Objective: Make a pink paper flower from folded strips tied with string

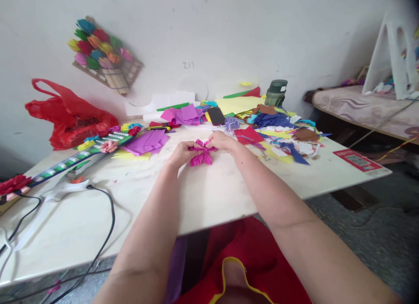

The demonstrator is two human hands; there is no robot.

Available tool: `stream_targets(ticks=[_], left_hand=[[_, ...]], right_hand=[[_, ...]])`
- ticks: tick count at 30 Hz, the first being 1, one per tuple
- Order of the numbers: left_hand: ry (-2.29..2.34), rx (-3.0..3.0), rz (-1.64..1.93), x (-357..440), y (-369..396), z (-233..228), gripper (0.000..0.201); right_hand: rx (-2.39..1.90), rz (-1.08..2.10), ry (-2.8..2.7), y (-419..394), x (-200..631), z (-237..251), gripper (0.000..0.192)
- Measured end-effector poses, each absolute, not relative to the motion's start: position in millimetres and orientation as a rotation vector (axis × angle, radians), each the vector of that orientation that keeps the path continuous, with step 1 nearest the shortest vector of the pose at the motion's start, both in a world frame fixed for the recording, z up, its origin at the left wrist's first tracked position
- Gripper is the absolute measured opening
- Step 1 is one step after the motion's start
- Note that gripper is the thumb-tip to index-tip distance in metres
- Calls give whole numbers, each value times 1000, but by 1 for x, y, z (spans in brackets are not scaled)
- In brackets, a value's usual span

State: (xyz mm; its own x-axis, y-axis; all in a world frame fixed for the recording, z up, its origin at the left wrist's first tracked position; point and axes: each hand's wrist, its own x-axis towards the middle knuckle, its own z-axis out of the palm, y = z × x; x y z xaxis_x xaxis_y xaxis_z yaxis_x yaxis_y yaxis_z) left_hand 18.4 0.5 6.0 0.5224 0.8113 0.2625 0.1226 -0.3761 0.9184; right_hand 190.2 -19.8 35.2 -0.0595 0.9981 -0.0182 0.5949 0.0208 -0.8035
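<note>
A magenta paper flower (203,157) with several pointed petals is held just over the white table (216,195). My left hand (184,153) pinches its left petals between thumb and fingers. On the other side, my right hand (220,141) grips the flower's upper right edge, fingers closed. The petals spread toward me, and the far side is partly covered by my fingers. Left of the flower lies a stack of purple paper sheets (149,142). A red paper sheet (248,135) lies to the right of my right hand.
Paper scraps (291,142) crowd the right rear, near a dark green bottle (276,93) and a phone (216,116). A red plastic bag (70,120) stands at the left. A white glue gun (68,188) with a black cord (111,212) lies at the left front.
</note>
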Motion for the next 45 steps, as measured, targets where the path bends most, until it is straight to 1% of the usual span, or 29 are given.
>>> stream_targets(ticks=[3,9,14,18,21,26,32,37,45], left_hand=[[754,1850,935,18,4,3,25],[770,1893,948,21,4,3,21],[768,1914,1013,22,3,3,21],[751,1908,946,21,-1,7,24],[769,1903,894,20,-4,11,24],[777,1908,866,20,-6,14,23],[727,1985,884,20,-2,10,21],[742,2011,955,21,1,7,19],[705,2066,926,21,-3,13,18]], right_hand=[[-1635,963,-1604,-19,190,34,10],[-1664,960,-1533,-22,188,37,19],[-1672,1022,-1496,-21,188,35,15],[-1534,1105,-1592,-16,194,28,5],[-1450,1151,-1687,-13,200,24,6],[-1413,1073,-1788,-12,205,23,11],[-1468,1031,-1767,-18,197,28,5],[-1579,994,-1675,-26,188,37,12],[-1541,1129,-1602,-23,191,34,15]])
